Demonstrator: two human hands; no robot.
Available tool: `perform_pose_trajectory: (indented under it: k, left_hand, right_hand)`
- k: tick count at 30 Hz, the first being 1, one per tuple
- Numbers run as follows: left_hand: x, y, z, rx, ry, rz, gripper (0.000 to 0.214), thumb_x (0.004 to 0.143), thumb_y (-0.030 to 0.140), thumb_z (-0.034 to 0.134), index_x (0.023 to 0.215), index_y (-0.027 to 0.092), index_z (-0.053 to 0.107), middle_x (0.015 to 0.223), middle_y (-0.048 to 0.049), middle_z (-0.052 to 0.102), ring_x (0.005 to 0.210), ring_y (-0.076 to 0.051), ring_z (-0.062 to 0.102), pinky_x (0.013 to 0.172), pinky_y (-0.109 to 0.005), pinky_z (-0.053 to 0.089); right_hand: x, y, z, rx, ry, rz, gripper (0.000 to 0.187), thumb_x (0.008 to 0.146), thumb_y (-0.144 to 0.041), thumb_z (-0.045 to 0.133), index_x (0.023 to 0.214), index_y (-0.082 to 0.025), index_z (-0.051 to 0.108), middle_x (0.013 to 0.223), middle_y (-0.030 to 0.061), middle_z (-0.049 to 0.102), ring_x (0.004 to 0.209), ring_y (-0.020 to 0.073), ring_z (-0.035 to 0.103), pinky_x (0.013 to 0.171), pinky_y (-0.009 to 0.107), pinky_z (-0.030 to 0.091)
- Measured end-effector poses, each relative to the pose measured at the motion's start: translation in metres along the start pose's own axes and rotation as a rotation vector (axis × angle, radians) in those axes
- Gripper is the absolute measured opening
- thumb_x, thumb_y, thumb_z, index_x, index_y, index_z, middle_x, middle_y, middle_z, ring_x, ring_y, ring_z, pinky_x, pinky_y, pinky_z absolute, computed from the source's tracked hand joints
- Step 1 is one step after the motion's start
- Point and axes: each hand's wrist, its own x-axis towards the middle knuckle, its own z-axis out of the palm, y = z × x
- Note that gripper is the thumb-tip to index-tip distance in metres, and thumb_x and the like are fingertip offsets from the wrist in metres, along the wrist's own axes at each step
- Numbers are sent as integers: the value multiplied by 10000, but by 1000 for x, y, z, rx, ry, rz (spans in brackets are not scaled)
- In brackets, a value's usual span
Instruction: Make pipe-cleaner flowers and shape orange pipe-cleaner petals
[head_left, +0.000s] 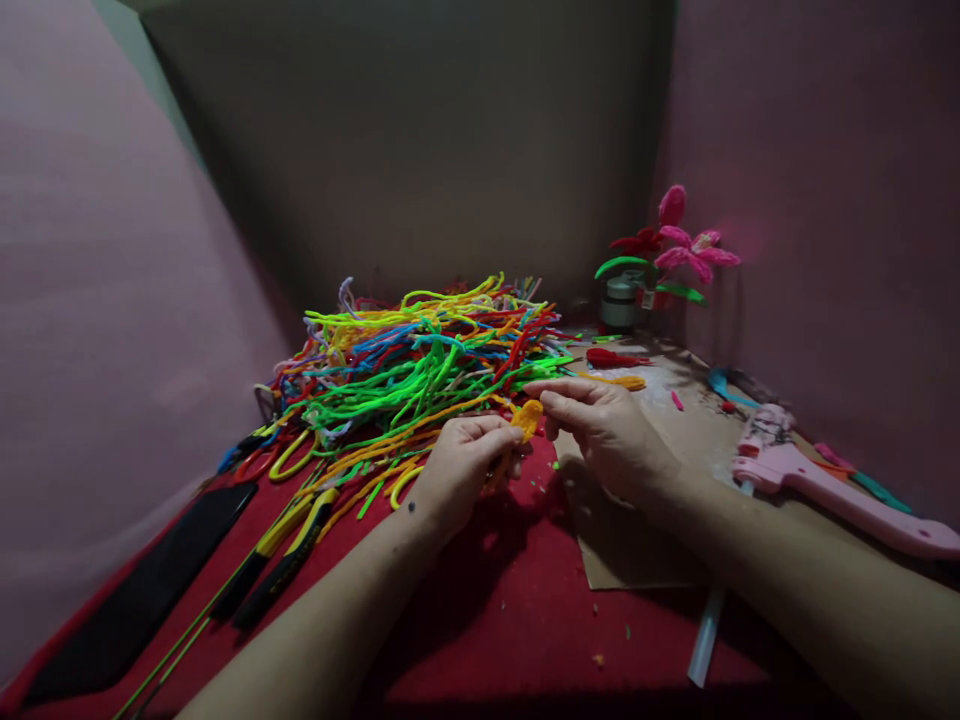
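Observation:
A small orange petal of fuzzy pipe cleaner (528, 420) is pinched between the thumb and fingers of my left hand (469, 455). My right hand (611, 430) is closed at the petal's right edge, its thumb and fingertips touching it. The forefinger of that hand reaches over the top of the petal. Just behind both hands lies a big heap of pipe cleaners (420, 370) in green, yellow, orange, blue and red. What the lower fingers of each hand hold, if anything, is hidden.
Yellow-and-black pliers (289, 555) and a flat black object (142, 590) lie at left on the red cloth (465, 630). A pink glue gun (840, 490) with a glue stick rests at right by cardboard (592, 540). Pipe-cleaner flowers (697, 250) stand at the back right.

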Motion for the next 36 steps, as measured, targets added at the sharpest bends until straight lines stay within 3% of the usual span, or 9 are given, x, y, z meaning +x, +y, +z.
perform_pose_trajectory:
  k: [5,11,21,30,36]
  left_hand:
    - [0,-1,-2,-23,-50,19,220,744,272,534,576,131,555,495,15,516,414,-63,400,449,-213,304]
    - [0,-4,-3,-85,-121,18,238,786,369,542,771,135,587,541,27,536,410,-48,414,418,-184,276]
    - [-3,1,-3,-164,-172,39,203,803,304,538,731,117,569,538,11,562,421,-40,457,442,-163,332]
    - [-3,2,2,-115,-156,62,210,806,317,517,727,126,559,532,13,560,410,-52,458,435,-173,347]
    - [-7,7,6,51,-37,127,215,827,307,481,719,133,546,532,20,540,420,-56,432,440,-178,357]
  right_hand:
    - [1,4,0,0,-66,3,141,689,-261,648,756,-149,701,636,21,612,576,114,494,587,271,390]
    - [-3,2,2,-98,-96,-50,103,711,-237,636,768,-187,706,664,11,632,604,117,525,596,265,420]
    - [-6,-6,7,-228,-42,-86,69,706,-206,632,667,-179,683,654,13,625,630,126,543,612,264,437]
    - [-10,-6,8,-237,-15,-92,124,734,-227,612,645,-146,637,601,-7,589,575,100,517,584,240,418]
    - [-7,-1,5,-98,-77,-64,212,800,-324,547,741,-144,642,658,8,596,591,103,515,590,251,414]
